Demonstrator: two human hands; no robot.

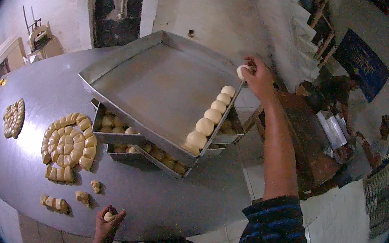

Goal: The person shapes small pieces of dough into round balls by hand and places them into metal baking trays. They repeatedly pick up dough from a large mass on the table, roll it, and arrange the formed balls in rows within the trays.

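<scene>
On a steel bakery table [186, 192], the right hand [257, 78] pinches a dough ball [242, 72] just beyond the tray's [161, 79] row of balls [212, 115]; the left hand [107, 222] cups another piece [109, 217].

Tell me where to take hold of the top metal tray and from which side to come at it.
Grip the top metal tray by its raised rim at the two bare corners, far left and near left, coming from the left. That half holds nothing, while dough balls line the right rim and the right hand is there with another ball. It rests on stacked trays, so probably lift level.
</scene>
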